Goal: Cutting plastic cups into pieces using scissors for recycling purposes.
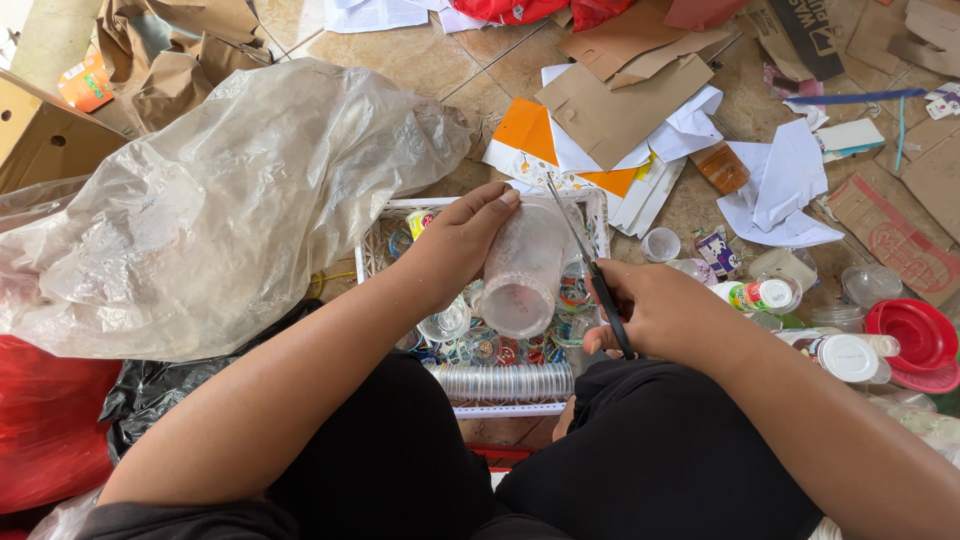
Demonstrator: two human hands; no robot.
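Observation:
My left hand (458, 240) grips a clear plastic cup (522, 270) on its side, with the bottom facing me, above a white plastic basket (592, 205). My right hand (655, 310) holds black-handled scissors (592, 270). Their thin blades point up and away and lie against the cup's right side near its rim. The basket holds several clear cups and a nested stack of cups (505, 381) lying along its near edge. My knees in black trousers (640, 450) sit just below the basket.
A big clear plastic bag (220, 200) bulges at the left, over a red bag (45, 420). Cardboard (620, 100) and paper scraps cover the tiled floor beyond. Small bottles (765, 295), white lids and a red bowl (912, 335) lie at the right.

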